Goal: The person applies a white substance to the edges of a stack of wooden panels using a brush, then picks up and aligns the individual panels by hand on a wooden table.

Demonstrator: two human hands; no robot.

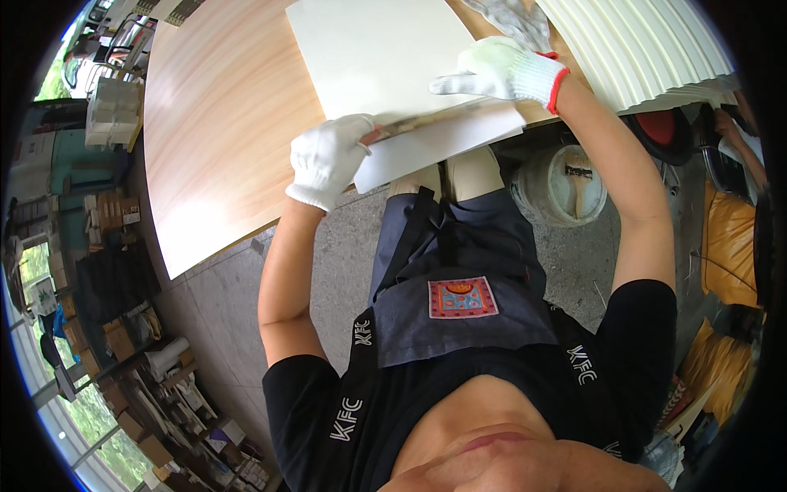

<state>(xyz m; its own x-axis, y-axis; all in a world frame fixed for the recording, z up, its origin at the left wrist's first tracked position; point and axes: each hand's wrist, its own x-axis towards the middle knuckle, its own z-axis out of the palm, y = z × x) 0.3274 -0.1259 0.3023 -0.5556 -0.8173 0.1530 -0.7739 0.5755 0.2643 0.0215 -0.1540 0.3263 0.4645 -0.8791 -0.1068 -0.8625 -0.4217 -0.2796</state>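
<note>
Black shirt (434, 377) fabric lies nearest the camera, crossed by dark straps (361, 361) and met by a blue-grey apron (500, 336) with a colourful square patch (463, 297). Past the apron, the tabletop (221, 148) of pale wood grain spreads across the upper part of the view. Both hands wear white gloves. At the near edge, the left hand (330, 156) has its grip closed on the reddish end of a long narrow tool (422, 121), which is blurred and slants up to the right, toward the right hand. The right hand (496, 72), its cuff trimmed in red, reaches over the large white sheet (377, 57); its grip is apart, fingers stretched to the left, and I cannot tell whether they touch the sheet. This sheet lies flat on the tabletop. Along its near side, below the tool, a white flap (443, 149) slopes over the edge; whether it belongs to the same sheet is unclear. Just beyond the right hand lies a grey cloth (516, 20), and to the right is a stack of ridged white pieces (631, 49). Below, a bucket (529, 193) with a brush (578, 176) inside stands on the grey floor (320, 262).
</note>
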